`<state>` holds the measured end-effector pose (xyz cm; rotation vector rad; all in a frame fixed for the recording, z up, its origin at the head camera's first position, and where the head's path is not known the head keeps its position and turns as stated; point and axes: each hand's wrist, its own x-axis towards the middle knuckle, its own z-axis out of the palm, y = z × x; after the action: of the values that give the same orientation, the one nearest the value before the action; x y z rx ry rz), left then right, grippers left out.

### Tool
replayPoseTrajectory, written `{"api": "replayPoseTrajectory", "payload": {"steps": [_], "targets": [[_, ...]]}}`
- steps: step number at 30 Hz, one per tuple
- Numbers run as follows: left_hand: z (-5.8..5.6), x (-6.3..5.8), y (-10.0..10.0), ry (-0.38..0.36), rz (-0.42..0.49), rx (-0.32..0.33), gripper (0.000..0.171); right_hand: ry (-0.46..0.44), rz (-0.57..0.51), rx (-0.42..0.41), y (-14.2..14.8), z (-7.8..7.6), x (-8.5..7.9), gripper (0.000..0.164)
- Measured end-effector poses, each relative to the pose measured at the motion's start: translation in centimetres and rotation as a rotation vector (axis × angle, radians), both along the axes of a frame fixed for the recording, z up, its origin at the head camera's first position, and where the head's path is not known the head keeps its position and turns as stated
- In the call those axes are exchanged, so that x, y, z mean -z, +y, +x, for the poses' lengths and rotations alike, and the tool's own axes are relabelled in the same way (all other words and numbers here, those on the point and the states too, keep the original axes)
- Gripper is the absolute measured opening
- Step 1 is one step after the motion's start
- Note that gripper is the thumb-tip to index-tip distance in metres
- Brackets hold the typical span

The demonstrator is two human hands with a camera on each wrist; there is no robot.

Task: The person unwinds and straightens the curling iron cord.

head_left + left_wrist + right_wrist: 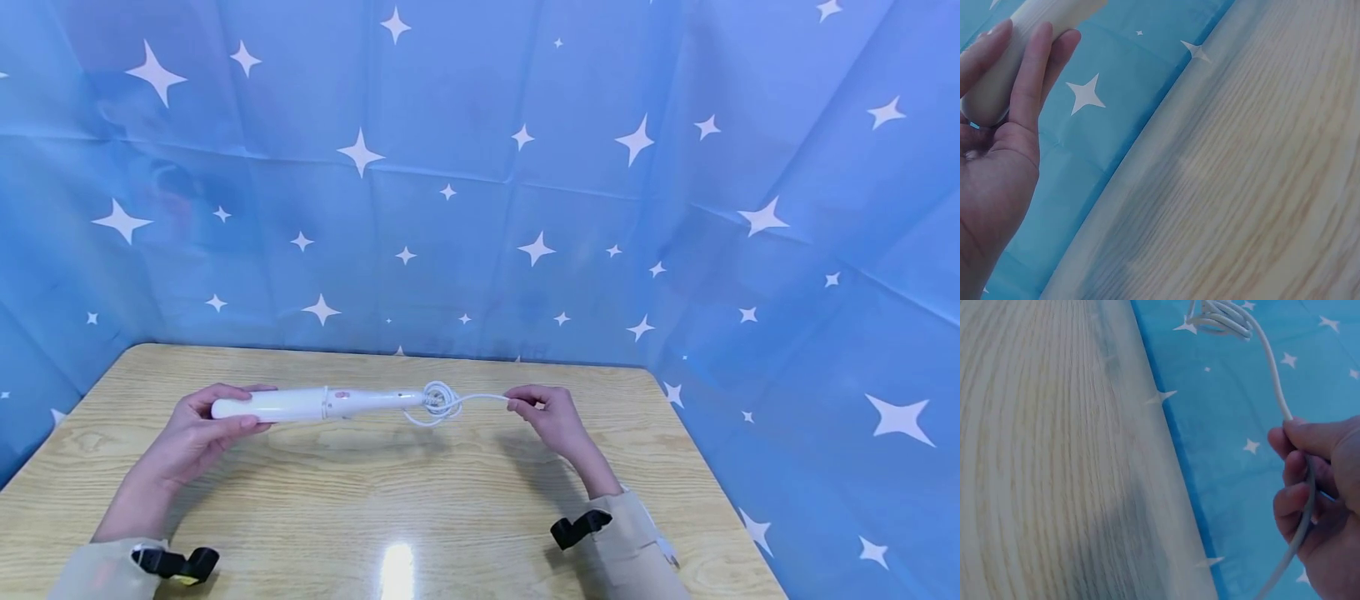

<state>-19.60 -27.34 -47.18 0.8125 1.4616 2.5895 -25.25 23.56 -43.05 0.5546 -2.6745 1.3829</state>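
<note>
A white curling iron (292, 405) is held level above the table, its thick rounded barrel to the left and its slimmer handle to the right. My left hand (198, 433) grips the barrel's rounded end between thumb and fingers. In the left wrist view, the fingers wrap the pale barrel (997, 87). From the handle's tail comes a white cord (483, 397), bunched there in a loose coil (442, 402). My right hand (553, 419) pinches the cord a short way past the coil. In the right wrist view, the cord (1272, 369) runs through the curled fingers and hangs on below.
Beneath both hands lies a wood-grain table (352, 517). A blue cloth with white stars (465, 217) hangs behind it and along the sides. Beside the right sleeve, the cord's plug end (667, 550) shows partly. Black straps (581, 528) circle both wrists.
</note>
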Motion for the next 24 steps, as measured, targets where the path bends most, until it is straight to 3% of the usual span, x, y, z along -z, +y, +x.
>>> {"api": "replayPoseTrajectory", "payload": {"steps": [4, 12, 18, 24], "targets": [[0.02, -0.03, -0.13, 0.003, -0.018, -0.030, 0.050, 0.058, 0.016, 0.025, 0.08, -0.40, 0.07, 0.015], [0.02, 0.06, -0.16, 0.009, -0.013, -0.036, 0.050, 0.085, 0.034, 0.075, 0.57, -0.81, 0.00, 0.016], [0.02, -0.23, -0.08, 0.009, 0.030, -0.017, 0.051, 0.053, 0.012, 0.078, 0.43, -0.97, -0.09, 0.015], [-0.13, -0.55, 0.09, -0.004, 0.070, 0.008, 0.053, -0.022, 0.029, 0.000, -0.01, -0.69, 0.05, 0.019]]}}
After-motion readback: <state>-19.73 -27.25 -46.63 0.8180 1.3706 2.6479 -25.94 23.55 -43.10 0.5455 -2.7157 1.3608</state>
